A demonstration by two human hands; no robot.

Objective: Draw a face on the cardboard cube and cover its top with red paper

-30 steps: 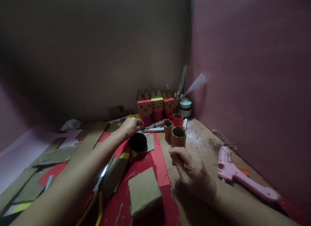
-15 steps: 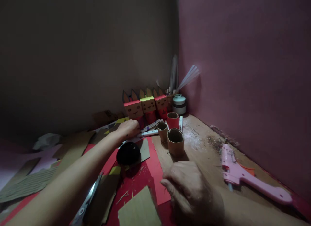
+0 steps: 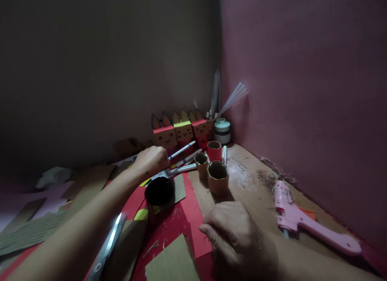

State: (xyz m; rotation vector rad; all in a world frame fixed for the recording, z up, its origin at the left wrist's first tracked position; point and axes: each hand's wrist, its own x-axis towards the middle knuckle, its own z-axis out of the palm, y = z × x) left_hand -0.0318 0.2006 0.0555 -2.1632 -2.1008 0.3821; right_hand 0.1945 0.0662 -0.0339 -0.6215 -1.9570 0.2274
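Note:
My left hand (image 3: 152,159) is closed around one end of a white marker with blue bands (image 3: 183,149), raised above other markers (image 3: 186,168) lying at the back of the table. Close to my body, my right hand (image 3: 231,230) rests with curled fingers beside a strip of red paper (image 3: 198,228). Whatever it may hold is hidden. Just beyond it stand two brown cardboard tubes (image 3: 218,180) and a red one (image 3: 214,151). A black round object (image 3: 159,191) sits below my left wrist.
Three box-headed figures with ears (image 3: 183,131) line the back, next to a pale green jar (image 3: 222,131) and glue sticks (image 3: 234,97). A pink glue gun (image 3: 314,224) lies right. Scissors (image 3: 107,248) and cardboard pieces (image 3: 172,261) lie in front.
My left hand has lifted a marker off the pile and moved slightly left with it. My right hand stays in place.

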